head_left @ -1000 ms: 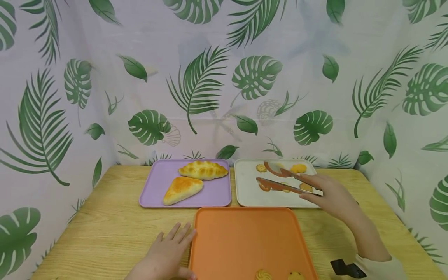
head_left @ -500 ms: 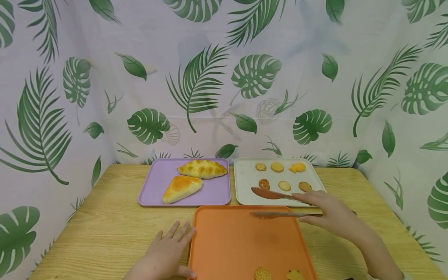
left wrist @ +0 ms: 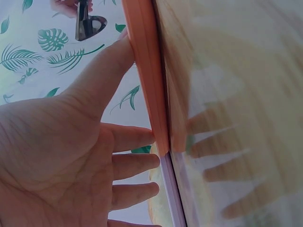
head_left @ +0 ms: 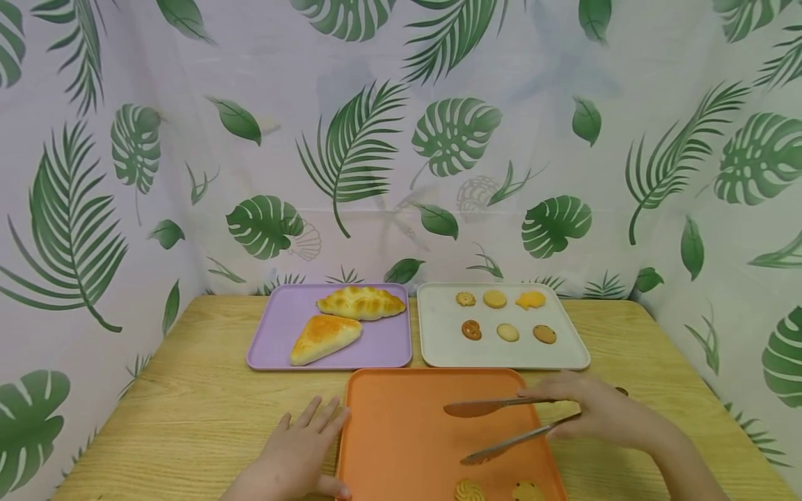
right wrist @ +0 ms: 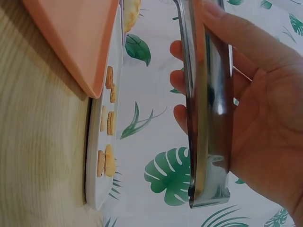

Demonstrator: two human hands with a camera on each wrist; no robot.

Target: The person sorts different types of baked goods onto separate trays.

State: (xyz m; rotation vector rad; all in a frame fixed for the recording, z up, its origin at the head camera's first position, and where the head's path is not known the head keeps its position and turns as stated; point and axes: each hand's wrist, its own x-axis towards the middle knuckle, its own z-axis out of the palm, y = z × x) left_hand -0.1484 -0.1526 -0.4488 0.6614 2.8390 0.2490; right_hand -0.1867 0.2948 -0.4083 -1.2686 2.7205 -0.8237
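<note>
My right hand (head_left: 601, 410) grips a pair of metal tongs (right wrist: 208, 118) around their arms. In the head view the tongs' tips stand apart over the right part of the orange tray (head_left: 401, 424), with nothing between them. My left hand (head_left: 294, 452) lies with straight, spread fingers at the tray's left edge; in the left wrist view its thumb and fingertips touch the orange rim (left wrist: 147, 71). At the tray's near side lie a swirled cookie (head_left: 470, 490) and a dotted round cookie (head_left: 528, 491), both partly cut off by the frame.
Behind stands a white tray (head_left: 441, 351) with several small cookies in two rows. Left of it, a purple tray (head_left: 269, 348) bears a triangular bread (head_left: 326, 339) and a braided bread (head_left: 361, 303). A leaf-print cloth (head_left: 376, 264) closes off the wooden table's back and sides.
My right hand has brought the tongs from over the white tray down toward me, over the orange tray. The left hand stays at the orange tray's edge.
</note>
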